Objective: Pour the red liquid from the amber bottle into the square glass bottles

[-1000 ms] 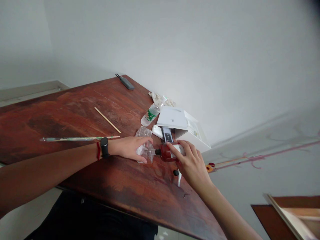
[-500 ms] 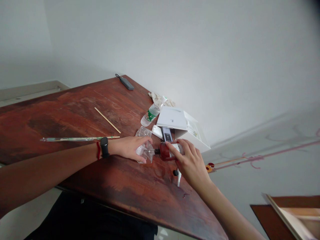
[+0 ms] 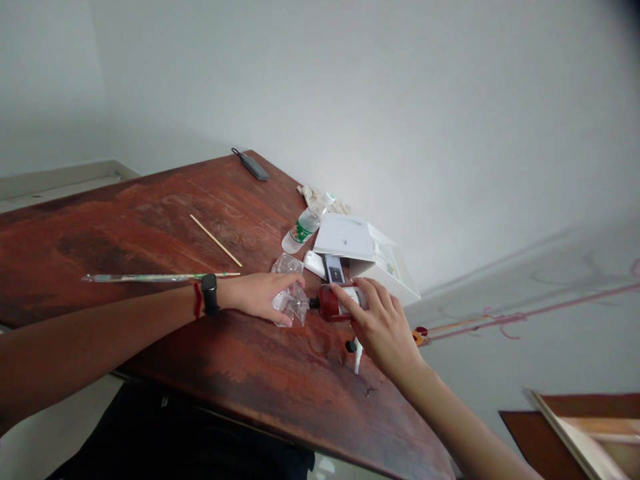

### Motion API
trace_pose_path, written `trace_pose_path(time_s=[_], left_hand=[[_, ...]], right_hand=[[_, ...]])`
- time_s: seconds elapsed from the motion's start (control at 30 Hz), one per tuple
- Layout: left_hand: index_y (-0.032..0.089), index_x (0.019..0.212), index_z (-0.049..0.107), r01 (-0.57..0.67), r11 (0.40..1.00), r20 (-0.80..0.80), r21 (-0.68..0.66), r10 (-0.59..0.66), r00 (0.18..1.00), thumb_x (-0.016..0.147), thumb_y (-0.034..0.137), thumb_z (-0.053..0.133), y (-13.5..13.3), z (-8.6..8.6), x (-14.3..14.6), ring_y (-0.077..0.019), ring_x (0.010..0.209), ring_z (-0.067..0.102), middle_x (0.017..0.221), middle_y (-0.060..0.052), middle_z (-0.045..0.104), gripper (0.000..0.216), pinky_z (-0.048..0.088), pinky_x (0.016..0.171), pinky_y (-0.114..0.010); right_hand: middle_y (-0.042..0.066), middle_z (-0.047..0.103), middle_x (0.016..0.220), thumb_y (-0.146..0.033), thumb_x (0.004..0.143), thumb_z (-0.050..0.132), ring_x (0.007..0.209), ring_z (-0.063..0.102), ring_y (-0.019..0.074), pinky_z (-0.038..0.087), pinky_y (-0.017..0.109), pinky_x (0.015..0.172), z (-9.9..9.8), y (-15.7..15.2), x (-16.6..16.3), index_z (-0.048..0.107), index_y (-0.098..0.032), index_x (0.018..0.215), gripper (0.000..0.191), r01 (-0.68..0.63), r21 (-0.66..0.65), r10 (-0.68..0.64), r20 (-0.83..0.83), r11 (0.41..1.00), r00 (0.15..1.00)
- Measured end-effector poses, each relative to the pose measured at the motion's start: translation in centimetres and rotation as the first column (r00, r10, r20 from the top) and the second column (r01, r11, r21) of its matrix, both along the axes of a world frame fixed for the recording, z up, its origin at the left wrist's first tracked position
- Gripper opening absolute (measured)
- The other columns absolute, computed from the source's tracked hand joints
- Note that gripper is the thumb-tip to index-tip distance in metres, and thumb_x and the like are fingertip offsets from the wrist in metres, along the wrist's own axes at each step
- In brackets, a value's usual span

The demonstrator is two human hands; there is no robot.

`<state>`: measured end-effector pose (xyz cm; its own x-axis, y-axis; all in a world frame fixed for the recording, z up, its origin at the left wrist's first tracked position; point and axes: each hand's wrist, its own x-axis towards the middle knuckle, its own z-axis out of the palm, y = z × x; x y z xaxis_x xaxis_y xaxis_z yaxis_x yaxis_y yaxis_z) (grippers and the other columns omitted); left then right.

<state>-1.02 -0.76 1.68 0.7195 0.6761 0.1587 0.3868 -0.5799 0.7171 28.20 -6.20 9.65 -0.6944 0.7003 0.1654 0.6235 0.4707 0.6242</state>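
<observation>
My left hand is closed around a clear faceted container on the brown table, thumb on the near side. In my right hand is a reddish-brown bottle with a pale label, tipped on its side. Its dark neck points left and meets the container's clear opening; whether liquid flows cannot be made out. Another clear faceted piece shows just behind my left hand. Below the bottle lie a small black cap and a white stick-like piece.
Behind the hands stand a water bottle with a green label and an open white box. A white rounded object lies by the box. Leftward are a wooden stick and a wrapped stick. A grey device sits at the far corner.
Almost nothing differs. Both hands, the tipped bottle and the clear container keep their places, with only a slight shift of the view.
</observation>
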Motion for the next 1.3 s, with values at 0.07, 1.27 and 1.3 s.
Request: trace_pose_path(time_s=[0.07,1.27,1.3], left_hand=[[0.023,0.134,0.055,0.004,1.0,0.0,-0.02,-0.004,1.0,0.084,0.04,0.085,-0.02,0.1,-0.06,-0.0292,0.111,0.075,0.126,-0.006,0.076,0.061,0.052,0.091,-0.032],[0.024,0.135,0.051,0.013,0.999,-0.008,-0.04,-0.013,1.0,0.079,0.046,0.088,0.5,-0.47,-0.32,-0.031,0.115,0.072,0.129,-0.007,0.073,0.071,0.051,0.09,-0.032],[0.024,0.135,0.051,0.016,0.999,-0.008,-0.041,-0.017,1.0,0.079,0.046,0.088,0.5,-0.46,-0.33,-0.0309,0.114,0.073,0.128,-0.007,0.073,0.07,0.051,0.09,-0.032]], right_hand=[[0.018,0.057,0.147,-0.001,0.088,0.066,0.133,0.052,0.0356,0.053,0.045,0.094,0.13,0.01,-0.1,0.046,-0.033,0.16,0.082,-0.003,0.005,0.003,0.01,1.0,1.0],[0.02,0.057,0.145,-0.008,0.091,0.071,0.133,0.051,0.0376,0.051,0.045,0.092,0.77,0.11,-0.78,0.045,-0.031,0.161,0.079,-0.051,0.036,0.049,0.067,0.998,0.997],[0.02,0.057,0.146,-0.008,0.091,0.07,0.133,0.051,0.0376,0.051,0.045,0.093,0.79,0.11,-0.81,0.045,-0.031,0.161,0.078,-0.05,0.035,0.047,0.068,0.998,0.997]])
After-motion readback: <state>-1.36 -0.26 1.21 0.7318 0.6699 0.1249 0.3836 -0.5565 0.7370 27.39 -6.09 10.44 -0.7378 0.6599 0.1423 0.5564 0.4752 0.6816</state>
